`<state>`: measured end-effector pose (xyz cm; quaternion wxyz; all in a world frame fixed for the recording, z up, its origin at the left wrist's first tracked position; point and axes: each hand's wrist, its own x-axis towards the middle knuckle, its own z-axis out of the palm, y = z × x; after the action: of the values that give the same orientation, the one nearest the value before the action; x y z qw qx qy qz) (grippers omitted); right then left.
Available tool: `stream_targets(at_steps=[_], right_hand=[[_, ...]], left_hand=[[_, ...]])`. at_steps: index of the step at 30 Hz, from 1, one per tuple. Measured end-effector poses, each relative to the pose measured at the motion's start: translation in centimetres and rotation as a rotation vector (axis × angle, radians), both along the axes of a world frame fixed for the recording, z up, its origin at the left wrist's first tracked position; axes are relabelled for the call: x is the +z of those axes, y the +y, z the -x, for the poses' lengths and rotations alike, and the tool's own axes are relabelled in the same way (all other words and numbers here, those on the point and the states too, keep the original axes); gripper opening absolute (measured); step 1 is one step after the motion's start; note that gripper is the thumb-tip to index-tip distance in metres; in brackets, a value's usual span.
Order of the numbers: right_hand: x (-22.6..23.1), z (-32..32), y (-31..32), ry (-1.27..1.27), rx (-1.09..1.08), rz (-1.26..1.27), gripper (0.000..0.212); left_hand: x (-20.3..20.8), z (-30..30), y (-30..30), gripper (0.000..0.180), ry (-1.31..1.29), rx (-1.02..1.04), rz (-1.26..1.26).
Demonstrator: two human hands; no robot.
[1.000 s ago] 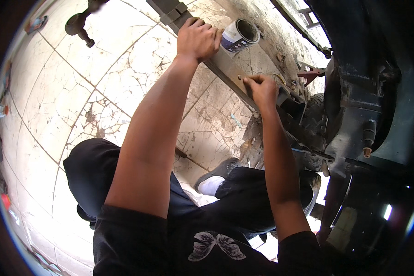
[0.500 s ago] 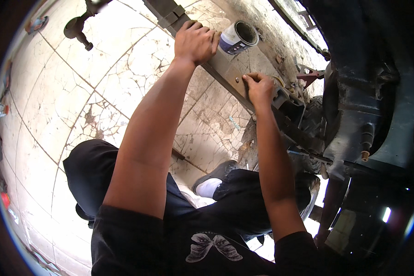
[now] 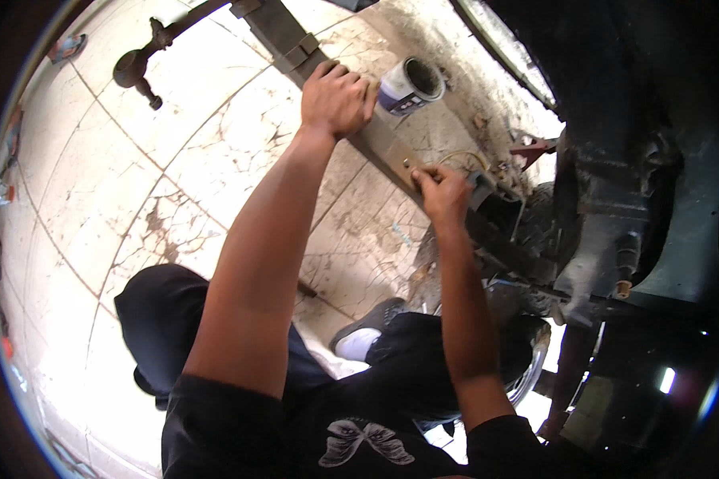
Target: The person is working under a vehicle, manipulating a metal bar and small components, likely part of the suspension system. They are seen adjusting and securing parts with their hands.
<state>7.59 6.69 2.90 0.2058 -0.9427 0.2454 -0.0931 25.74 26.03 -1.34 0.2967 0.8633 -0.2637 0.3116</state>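
Note:
A long, flat dark steel bar (image 3: 387, 148), which looks like a leaf spring with a clamp band (image 3: 299, 53) around it, runs diagonally from upper left to lower right. My left hand (image 3: 337, 100) is closed over it just below the band, fingers wrapped over the far edge. Farther down, my right hand (image 3: 443, 191) touches the bar's upper face with thumb and fingers pinched together; whatever they hold is hidden. Right beside those fingertips a small round stud or hole (image 3: 407, 163) shows in a bare, brownish patch.
Beyond the bar stands an open paint can (image 3: 399, 96) with a white and purple label. A dark axle part with a ball-shaped end (image 3: 132, 68) is at upper left. Vehicle underbody parts (image 3: 607, 191) and a reddish stand (image 3: 533, 152) fill the right. Cracked tiles (image 3: 216, 160) cover the floor.
The whole view has shifted slightly, so most things sit lower in it. My left hand keeps its grip on the bar. My right fingertips have moved slightly around the small stud or hole.

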Motion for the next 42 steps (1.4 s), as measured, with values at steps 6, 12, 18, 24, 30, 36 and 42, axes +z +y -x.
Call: stream_targets(at_steps=[6, 12, 18, 24, 30, 36, 42], right_hand=[[0.7, -1.7, -0.9, 0.088, -0.008, -0.161, 0.019], [-0.4, -3.7, -5.6, 0.213, 0.073, -0.379, 0.02], [-0.7, -2.2, -4.3, 0.121, 0.025, -0.358, 0.021], [-0.9, -6.7, -1.9, 0.101, 0.156, -0.631, 0.023], [0.2, -5.1, -1.5, 0.121, 0.093, -0.37, 0.02], [-0.2, -5.1, -0.9, 0.038, 0.061, -0.228, 0.021], [0.6, -5.6, 2.5, -0.005, 0.099, -0.239, 0.019]], left_hand=[[-0.1, 0.3, -0.3, 0.036, -0.029, -0.014, 0.042], [0.0, 0.1, -0.5, 0.036, -0.031, -0.022, 0.079], [0.1, 0.2, -0.3, 0.036, -0.042, -0.014, 0.048], [0.0, 0.1, -0.3, 0.036, -0.023, -0.023, 0.028], [-0.2, 0.0, -0.2, 0.036, -0.018, -0.037, 0.059], [-0.1, 0.0, -0.4, 0.034, 0.039, -0.058, -0.043], [-0.4, -0.1, -0.1, 0.028, -0.037, -0.042, 0.067]])
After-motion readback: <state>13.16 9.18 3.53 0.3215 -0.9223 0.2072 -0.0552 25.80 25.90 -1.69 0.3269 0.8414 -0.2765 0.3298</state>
